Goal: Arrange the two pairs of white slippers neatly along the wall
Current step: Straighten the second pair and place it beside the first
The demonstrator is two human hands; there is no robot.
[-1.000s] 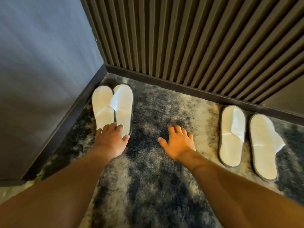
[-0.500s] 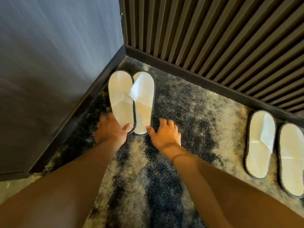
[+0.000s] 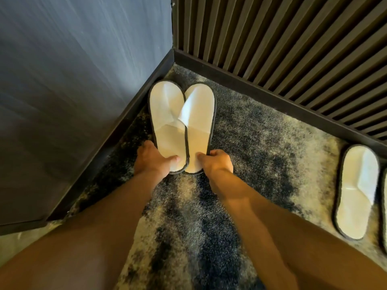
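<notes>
Two white slippers with dark trim lie side by side in the corner, toes toward the slatted wall. My left hand (image 3: pixel 151 159) grips the heel of the left slipper (image 3: pixel 166 120), thumb on its insole. My right hand (image 3: pixel 217 162) grips the heel of the right slipper (image 3: pixel 200 118), whose toe flap overlaps the left one. A third slipper (image 3: pixel 356 191) of the second pair lies at the right by the skirting. Only a sliver of the fourth slipper (image 3: pixel 385 210) shows at the frame's right edge.
A dark slatted wall (image 3: pixel 282 38) with a dark skirting board runs along the back. A smooth blue-grey wall (image 3: pixel 73 80) closes the left side. The floor is a mottled grey and dark blue carpet (image 3: pixel 261 147).
My right hand has moved left from the open carpet to the right slipper's heel. Both hands have closed on the heels of the corner pair. The view has shifted left toward the corner.
</notes>
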